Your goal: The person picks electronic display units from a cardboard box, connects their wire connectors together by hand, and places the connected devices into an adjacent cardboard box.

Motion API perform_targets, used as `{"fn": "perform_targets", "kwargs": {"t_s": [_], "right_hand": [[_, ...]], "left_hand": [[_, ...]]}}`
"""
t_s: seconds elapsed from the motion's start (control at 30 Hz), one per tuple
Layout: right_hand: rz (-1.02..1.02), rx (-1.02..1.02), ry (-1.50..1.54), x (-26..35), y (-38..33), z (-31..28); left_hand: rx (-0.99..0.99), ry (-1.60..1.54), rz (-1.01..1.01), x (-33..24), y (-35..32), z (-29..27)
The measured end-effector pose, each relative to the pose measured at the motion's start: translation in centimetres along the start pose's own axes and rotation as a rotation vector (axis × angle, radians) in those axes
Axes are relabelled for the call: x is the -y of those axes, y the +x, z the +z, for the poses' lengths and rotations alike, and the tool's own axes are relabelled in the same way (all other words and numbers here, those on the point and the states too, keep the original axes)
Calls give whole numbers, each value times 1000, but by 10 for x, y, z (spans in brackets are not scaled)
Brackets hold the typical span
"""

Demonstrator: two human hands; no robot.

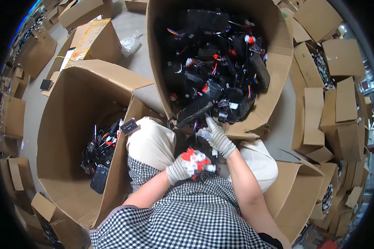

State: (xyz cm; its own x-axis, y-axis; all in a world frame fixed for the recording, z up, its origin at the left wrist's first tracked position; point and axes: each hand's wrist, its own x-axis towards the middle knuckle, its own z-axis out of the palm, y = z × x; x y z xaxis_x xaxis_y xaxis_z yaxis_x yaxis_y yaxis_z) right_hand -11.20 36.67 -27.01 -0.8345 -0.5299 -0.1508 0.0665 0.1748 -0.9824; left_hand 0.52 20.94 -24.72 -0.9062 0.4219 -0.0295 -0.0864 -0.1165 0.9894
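My left hand [177,171], in a striped knit glove, is closed around a bunch of red and white plug connectors [195,162] in front of my lap. Farther forward is my right hand [221,142], gloved alike, with thumb and forefinger spread apart. Its forefinger tip is close to a tilted black flat block [195,110]; whether they touch is unclear. That block lies at the near edge of a large cardboard box [278,79] full of black devices [214,54] with coloured wires. Thin wires hang below the block.
At my left stands another open cardboard box [66,128], holding black cabled parts [102,145]. A small black piece [129,127] rests by its right wall, near my knee. Several more cartons [340,99] crowd the right side. A clear plastic bag [131,43] lies on the floor.
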Motion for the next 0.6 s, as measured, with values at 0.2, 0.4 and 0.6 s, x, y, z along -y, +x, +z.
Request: {"fn": "perform_targets", "kwargs": {"t_s": [0.2, 0.4, 0.6], "right_hand": [[129, 96, 217, 39, -84, -11], [282, 159, 96, 40, -127, 9], [309, -136, 422, 47, -130, -21]], "left_hand": [[-205, -1296, -23, 31, -10, -18], [-431, -593, -235, 6, 1, 2], [-270, -656, -223, 21, -6, -11]]}}
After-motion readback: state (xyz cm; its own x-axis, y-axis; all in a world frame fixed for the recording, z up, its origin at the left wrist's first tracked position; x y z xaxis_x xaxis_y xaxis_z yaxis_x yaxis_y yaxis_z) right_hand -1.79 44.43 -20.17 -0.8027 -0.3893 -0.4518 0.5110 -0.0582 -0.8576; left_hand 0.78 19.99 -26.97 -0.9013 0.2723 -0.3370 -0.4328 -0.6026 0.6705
